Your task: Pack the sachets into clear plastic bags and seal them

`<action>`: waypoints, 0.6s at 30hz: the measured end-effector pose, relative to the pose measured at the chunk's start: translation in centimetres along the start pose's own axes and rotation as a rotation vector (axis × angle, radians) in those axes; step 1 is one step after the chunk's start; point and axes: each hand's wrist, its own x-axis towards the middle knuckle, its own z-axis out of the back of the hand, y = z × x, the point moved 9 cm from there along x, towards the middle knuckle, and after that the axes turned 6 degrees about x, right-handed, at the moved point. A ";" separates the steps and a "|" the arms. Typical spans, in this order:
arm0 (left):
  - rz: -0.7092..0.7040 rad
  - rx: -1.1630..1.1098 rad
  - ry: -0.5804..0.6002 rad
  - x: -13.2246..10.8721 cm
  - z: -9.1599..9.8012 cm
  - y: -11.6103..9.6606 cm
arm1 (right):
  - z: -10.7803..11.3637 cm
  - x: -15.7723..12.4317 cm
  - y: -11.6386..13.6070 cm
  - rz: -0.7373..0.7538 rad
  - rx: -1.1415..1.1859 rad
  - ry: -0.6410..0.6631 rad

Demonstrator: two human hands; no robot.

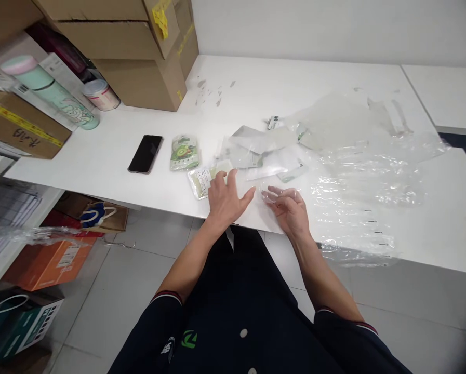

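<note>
My left hand [225, 201] is spread over the near edge of the table, its fingertips at a flat packet [198, 183] with a white printed label. Its thumb points right, toward my other hand. Curled fingers of my right hand [289, 208] pinch a small piece of clear plastic film [264, 191], whose full shape is hard to make out. Left of the labelled packet lies a green packet [184, 152] with a kiwi picture. Beyond my hands, several translucent pouches [248, 140] overlap in a loose pile.
Clear inflatable bubble packaging [357, 192] spreads over the right side and hangs past the front edge of the white table [264, 83]. A black phone [145, 154] lies at left. Cardboard boxes [139, 78], a mint bottle [55, 93] and a tin [101, 95] stand behind it.
</note>
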 end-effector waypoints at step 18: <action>0.754 -1.342 -0.310 -0.8 1.9 13.3 | -14.4 5.2 0.6 0.454 -1.106 0.665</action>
